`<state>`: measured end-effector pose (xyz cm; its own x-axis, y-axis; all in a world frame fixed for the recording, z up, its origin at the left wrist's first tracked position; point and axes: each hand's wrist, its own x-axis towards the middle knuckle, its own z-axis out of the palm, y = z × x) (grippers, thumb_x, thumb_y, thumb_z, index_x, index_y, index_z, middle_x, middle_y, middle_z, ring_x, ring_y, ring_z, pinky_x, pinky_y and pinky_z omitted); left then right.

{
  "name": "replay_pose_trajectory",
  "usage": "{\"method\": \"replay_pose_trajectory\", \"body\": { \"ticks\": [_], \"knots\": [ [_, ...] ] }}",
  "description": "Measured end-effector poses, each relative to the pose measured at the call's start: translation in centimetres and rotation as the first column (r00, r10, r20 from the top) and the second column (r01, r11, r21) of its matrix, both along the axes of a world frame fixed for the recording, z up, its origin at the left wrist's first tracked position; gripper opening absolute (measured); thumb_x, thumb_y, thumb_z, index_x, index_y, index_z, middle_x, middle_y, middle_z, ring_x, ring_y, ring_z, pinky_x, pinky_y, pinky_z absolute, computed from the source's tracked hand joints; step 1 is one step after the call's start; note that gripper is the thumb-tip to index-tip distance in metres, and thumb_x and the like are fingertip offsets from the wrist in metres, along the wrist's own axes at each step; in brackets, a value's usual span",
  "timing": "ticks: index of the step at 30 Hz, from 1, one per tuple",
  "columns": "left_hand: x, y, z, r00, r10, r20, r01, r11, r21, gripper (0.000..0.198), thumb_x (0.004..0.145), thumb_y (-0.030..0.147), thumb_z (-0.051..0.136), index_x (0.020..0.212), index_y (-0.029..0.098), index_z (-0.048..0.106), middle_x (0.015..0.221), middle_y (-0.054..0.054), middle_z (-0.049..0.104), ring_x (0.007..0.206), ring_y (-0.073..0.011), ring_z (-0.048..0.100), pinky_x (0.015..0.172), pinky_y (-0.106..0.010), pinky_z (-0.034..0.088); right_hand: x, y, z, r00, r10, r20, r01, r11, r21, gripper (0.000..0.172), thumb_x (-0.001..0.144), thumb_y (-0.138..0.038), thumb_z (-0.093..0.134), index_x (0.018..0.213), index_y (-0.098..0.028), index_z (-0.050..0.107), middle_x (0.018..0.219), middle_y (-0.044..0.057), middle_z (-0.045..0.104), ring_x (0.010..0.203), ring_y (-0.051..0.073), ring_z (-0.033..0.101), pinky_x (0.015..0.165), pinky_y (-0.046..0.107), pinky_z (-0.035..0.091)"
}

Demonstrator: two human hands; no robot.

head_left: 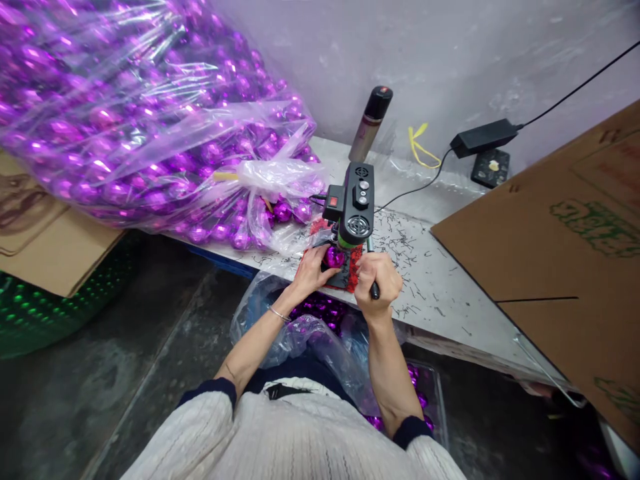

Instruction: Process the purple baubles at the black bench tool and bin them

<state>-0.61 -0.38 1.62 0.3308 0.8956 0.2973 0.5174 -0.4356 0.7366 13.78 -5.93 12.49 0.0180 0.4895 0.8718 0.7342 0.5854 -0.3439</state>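
A small black bench drill press stands on the white table, with a red switch on its left side. Under its head sits a shiny purple bauble. My left hand holds this bauble between thumb and fingers on the dark base. On the right, my right hand is wrapped round the press's lever handle, whose black end pokes out below the fist. Red patches and dark shavings surround the base. The exact contact between the press and the bauble is hidden by the head.
A large clear bag of purple baubles fills the back left. Behind the press stands a spray can. A power adapter hangs on its cable by the wall. Cardboard box at right; open bag of purple baubles below the table edge.
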Motion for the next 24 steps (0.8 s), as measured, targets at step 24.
{"method": "replay_pose_trajectory", "body": {
  "ticks": [24],
  "knots": [
    [-0.1,0.2,-2.5,0.992,-0.046,0.119,0.037,0.996,0.078,0.07,0.085,0.051,0.074,0.143,0.02,0.051,0.137,-0.017,0.065,0.129,-0.0319,0.062,0.115,-0.053,0.044,-0.8,-0.5,-4.0,0.991,0.013,-0.133,-0.013,1.0,-0.001,0.02,0.098,-0.019,0.045,0.081,-0.022,0.054,0.078,0.002,0.062,0.068,0.013,0.06,0.062,0.028,0.049]
  ]
}}
